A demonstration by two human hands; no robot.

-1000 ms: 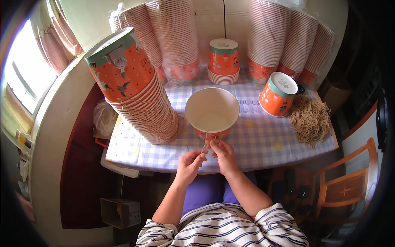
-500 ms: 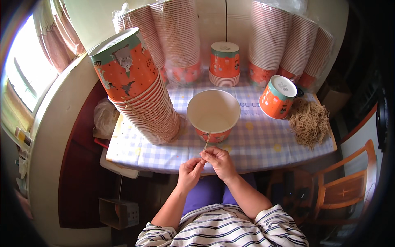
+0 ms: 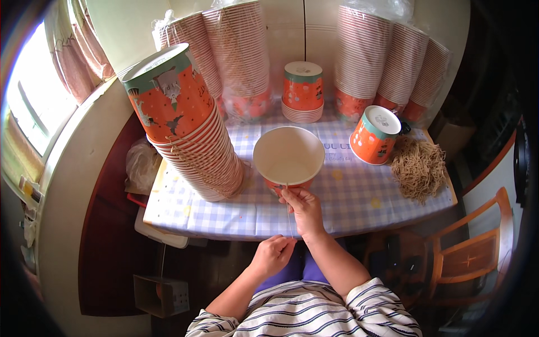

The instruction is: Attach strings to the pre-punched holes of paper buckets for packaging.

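Hands now split along the cord: right up at the tub, left pulled back past the table edge.
Table (image 3: pixel 348 220) in checked cloth, layout unchanged; tall stack of upside-down tubs (image 3: pixel 174 109) same spot on the left, open tub (image 3: pixel 288 143) same spot upright at front center, tangled cord pile (image 3: pixel 418 169) same at far right. Half a second ago both hands met just in front of the tub; now right hand (image 3: pixel 303 210) is at the tub's near side, thumb and fingers pinching the cord just below the rim, and left hand (image 3: pixel 273 254) is nearer the lap, fingers curled on the cord's lower part. Thin cord (image 3: pixel 290 222) runs near straight between them.
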